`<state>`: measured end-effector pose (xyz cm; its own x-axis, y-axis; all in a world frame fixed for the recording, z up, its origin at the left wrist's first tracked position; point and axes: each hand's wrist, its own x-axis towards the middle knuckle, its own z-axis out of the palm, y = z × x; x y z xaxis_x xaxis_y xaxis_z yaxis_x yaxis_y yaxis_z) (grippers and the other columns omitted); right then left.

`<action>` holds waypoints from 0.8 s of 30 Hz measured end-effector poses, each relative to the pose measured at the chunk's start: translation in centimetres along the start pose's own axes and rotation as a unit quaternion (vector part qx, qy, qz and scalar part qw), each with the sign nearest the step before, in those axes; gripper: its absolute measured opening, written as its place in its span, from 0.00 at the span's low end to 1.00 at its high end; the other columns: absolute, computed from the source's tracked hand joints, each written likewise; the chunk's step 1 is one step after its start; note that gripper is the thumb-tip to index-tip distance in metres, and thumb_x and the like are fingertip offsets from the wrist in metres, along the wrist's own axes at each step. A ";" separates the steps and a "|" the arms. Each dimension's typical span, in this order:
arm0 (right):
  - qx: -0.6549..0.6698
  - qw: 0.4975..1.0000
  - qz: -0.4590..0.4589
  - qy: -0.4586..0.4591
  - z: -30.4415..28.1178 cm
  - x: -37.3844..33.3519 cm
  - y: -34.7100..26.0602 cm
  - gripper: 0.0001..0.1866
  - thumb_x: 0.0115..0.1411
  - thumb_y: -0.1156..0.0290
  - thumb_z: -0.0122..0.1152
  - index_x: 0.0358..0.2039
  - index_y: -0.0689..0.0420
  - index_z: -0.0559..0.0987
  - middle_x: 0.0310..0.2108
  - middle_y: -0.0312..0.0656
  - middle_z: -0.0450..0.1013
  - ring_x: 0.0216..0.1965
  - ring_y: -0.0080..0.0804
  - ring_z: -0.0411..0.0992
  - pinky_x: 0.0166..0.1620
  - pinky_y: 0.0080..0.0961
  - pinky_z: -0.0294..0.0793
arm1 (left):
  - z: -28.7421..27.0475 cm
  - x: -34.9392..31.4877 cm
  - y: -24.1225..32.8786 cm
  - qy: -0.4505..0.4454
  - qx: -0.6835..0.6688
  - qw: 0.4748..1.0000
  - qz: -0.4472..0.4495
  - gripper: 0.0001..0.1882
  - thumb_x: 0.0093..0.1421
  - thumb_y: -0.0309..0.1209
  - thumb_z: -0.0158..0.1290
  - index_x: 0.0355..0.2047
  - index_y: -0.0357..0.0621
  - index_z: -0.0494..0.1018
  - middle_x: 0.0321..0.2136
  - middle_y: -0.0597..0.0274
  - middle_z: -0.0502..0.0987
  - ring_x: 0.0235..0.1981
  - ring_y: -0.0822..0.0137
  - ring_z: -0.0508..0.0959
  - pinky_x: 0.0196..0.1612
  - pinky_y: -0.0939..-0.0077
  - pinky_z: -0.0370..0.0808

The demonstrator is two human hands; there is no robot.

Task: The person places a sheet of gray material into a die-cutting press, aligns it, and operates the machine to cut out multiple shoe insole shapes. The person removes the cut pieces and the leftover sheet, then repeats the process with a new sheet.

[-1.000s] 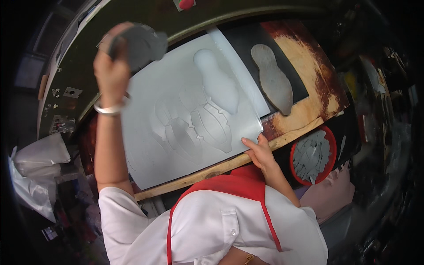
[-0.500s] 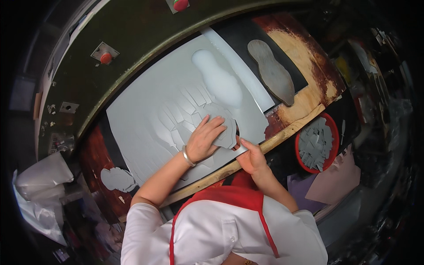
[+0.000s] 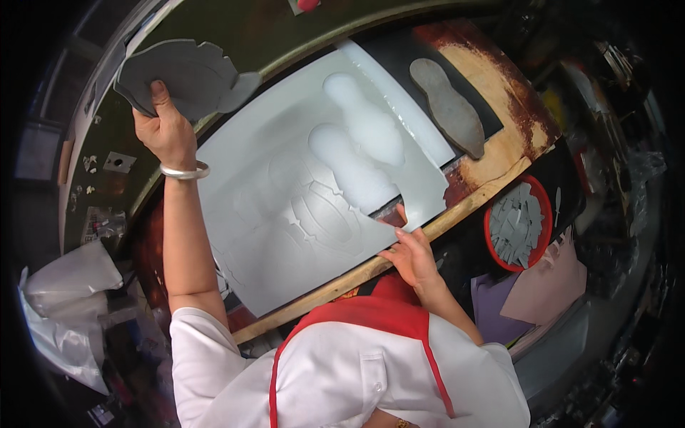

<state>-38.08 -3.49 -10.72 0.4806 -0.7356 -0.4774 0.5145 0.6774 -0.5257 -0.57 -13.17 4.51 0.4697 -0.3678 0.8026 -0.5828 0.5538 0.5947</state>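
Note:
My left hand (image 3: 168,135) is raised at the far left, thumb on top, gripping curved grey cut-out pieces (image 3: 200,71) of sheet material with jagged edges. Beneath my right hand (image 3: 412,258) lies the front edge of a large grey sheet (image 3: 267,253), pinched between thumb and fingers beside a gap. Two sole-shaped openings in the sheet, a nearer one (image 3: 349,164) and a farther one (image 3: 364,118), show white underneath. Cut lines mark the sheet's middle. A sole-shaped cutting die (image 3: 448,110) rests on a black mat at the right.
A wooden rail (image 3: 328,303) runs along the table's front. Right of it stands a red basin (image 3: 548,227) of grey scraps, with pink sheets (image 3: 546,289) and purple sheets (image 3: 496,307) below. A dark green machine beam (image 3: 275,32) spans the far side. Clear plastic bags (image 3: 68,285) lie at the left.
My left hand has lifted the grey pieces off the sheet and carried them up to the far left, exposing a second sole-shaped opening. My right hand stays at the sheet's front edge.

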 end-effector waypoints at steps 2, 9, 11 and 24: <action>-0.016 0.999 0.034 -0.032 0.4 -0.6 0.9 0.37 0.61 0.75 0.50 0.67 0.51 0.45 0.58 0.50 0.61 0.56 0.44 0.65 0.54 0.49 0.67 | -0.9 -2.0 1.4 -0.074 0.085 0.993 0.041 0.10 0.63 0.24 0.48 0.44 0.36 0.72 0.38 0.59 0.77 0.39 0.68 0.76 0.44 0.76 0.72; 0.031 0.993 0.099 -0.054 1.0 0.0 4.1 0.18 0.60 0.77 0.54 0.51 0.59 0.68 0.46 0.39 0.71 0.47 0.30 0.70 0.47 0.33 0.70 | -2.4 -19.7 4.8 -0.627 0.037 0.770 0.109 0.32 0.40 0.23 0.54 0.51 0.41 0.70 0.52 0.50 0.69 0.56 0.50 0.68 0.58 0.54 0.66; 0.052 0.990 0.130 -0.029 1.3 0.2 4.7 0.20 0.60 0.78 0.51 0.53 0.59 0.66 0.50 0.42 0.68 0.51 0.32 0.68 0.51 0.33 0.68 | -3.4 -20.6 4.3 -0.639 0.027 0.765 0.078 0.33 0.39 0.24 0.56 0.52 0.42 0.69 0.53 0.50 0.68 0.57 0.49 0.67 0.58 0.51 0.65; 0.067 0.994 0.092 0.006 2.0 0.2 6.1 0.23 0.70 0.59 0.37 0.59 0.58 0.60 0.55 0.51 0.65 0.60 0.47 0.60 0.61 0.48 0.57 | -2.9 -13.7 0.5 -0.088 0.062 0.935 -0.339 0.18 0.62 0.39 0.54 0.42 0.35 0.73 0.35 0.59 0.77 0.36 0.70 0.75 0.39 0.73 0.73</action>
<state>-33.41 0.51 -12.67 0.5668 -0.5995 -0.5651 0.5093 0.7941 -0.3317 -5.35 -5.64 -6.33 0.6485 -0.7264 0.2274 -0.2681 0.0617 0.9614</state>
